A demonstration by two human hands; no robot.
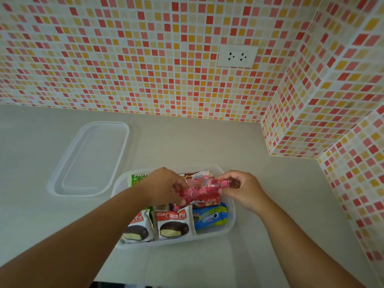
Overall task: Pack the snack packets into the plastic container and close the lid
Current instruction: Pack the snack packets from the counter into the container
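Observation:
A clear plastic container (229, 229) sits on the counter near me, holding several snack packets. Two Choco Pie packets (173, 222) stand along its near side, with a blue cream-biscuit packet (209, 218) to their right. A green packet (136, 178) and a brown one (197, 176) lie at the far side. Over the container's middle, both hands hold a pink packet (204, 187): my left hand (164, 187) grips its left end and my right hand (241, 189) pinches its right end. The clear lid (89, 159) lies flat to the left.
The pale counter (187, 140) runs back to a wall of red, orange and cream mosaic tiles. A tiled corner (301, 125) juts out at the right. A white double socket (236, 56) is set in the back wall.

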